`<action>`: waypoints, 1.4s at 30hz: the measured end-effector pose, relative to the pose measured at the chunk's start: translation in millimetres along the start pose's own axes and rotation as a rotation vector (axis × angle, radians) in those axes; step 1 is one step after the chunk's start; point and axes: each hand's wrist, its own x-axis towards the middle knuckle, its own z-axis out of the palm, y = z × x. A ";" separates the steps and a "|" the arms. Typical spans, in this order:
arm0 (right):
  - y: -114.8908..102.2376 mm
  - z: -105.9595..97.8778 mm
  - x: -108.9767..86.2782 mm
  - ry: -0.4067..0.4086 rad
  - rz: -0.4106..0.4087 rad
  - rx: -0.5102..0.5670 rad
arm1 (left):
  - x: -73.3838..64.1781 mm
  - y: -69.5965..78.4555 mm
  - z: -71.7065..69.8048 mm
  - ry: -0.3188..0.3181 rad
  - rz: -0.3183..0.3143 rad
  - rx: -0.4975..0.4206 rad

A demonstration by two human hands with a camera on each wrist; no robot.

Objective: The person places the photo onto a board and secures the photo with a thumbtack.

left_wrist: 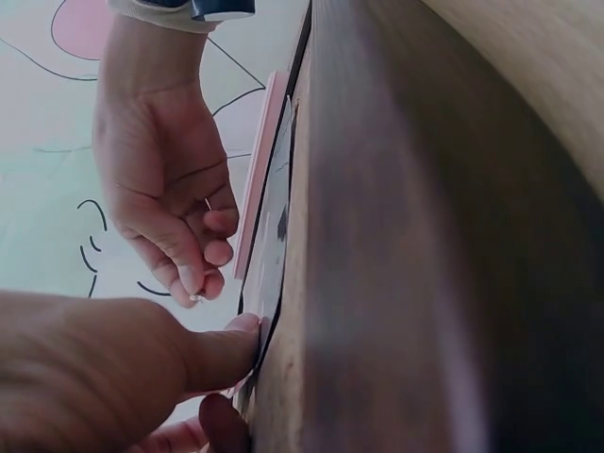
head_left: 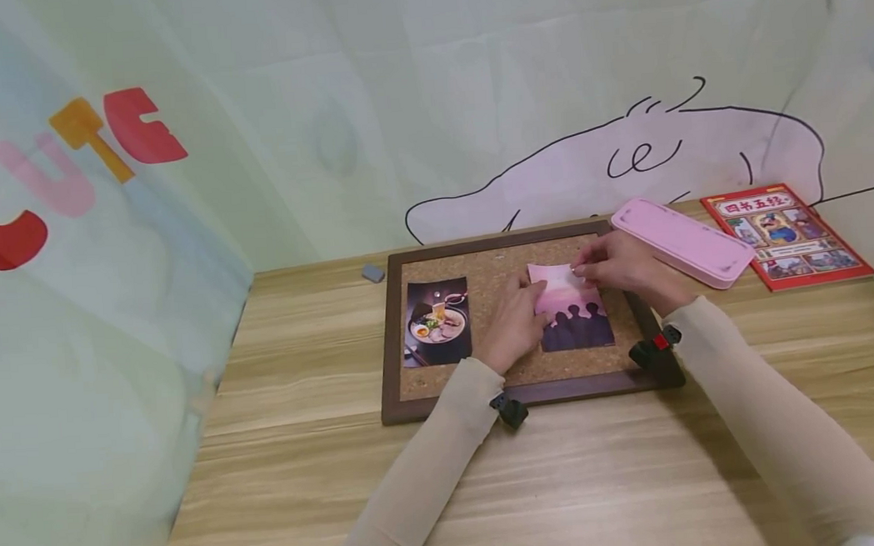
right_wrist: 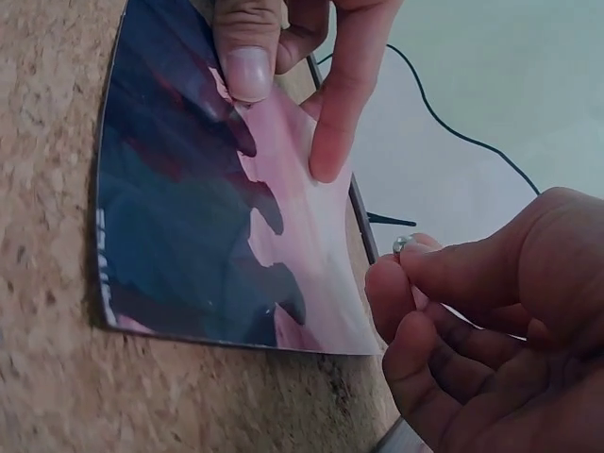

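A pink photo card (head_left: 574, 329) with dark silhouettes lies on the right part of the framed cork board (head_left: 505, 369). My left hand (head_left: 515, 322) rests at its left edge. In the right wrist view, the left thumb (right_wrist: 249, 74) and a finger press on the card's face. My right hand (head_left: 625, 270) is over the card's upper right corner, pinching a small shiny push pin (right_wrist: 404, 245) between thumb and forefinger. The pin stands off the card in the wrist views. A ramen photo card (head_left: 436, 323) lies on the board's left part.
Just beyond the board's upper left corner sits a small grey block (head_left: 373, 273). A pink case (head_left: 683, 241) overlaps the board's upper right corner, with a red illustrated book (head_left: 788, 239) to its right. A printed curtain (head_left: 472, 112) hangs behind the wooden table (head_left: 301, 381).
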 end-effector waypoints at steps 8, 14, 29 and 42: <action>-0.8 4.7 7.4 -0.002 -0.046 -0.055 | 5.8 -4.8 6.9 -0.005 0.008 0.065; 0.5 8.2 11.9 -0.020 -0.055 -0.073 | 6.5 -6.2 9.9 -0.004 0.017 0.065; 7.7 15.1 19.7 -0.023 -0.031 -0.044 | -11.4 17.0 -13.3 -0.022 -0.005 0.095; 9.5 18.1 20.8 0.002 0.003 -0.041 | -0.2 2.1 1.7 0.005 0.024 0.076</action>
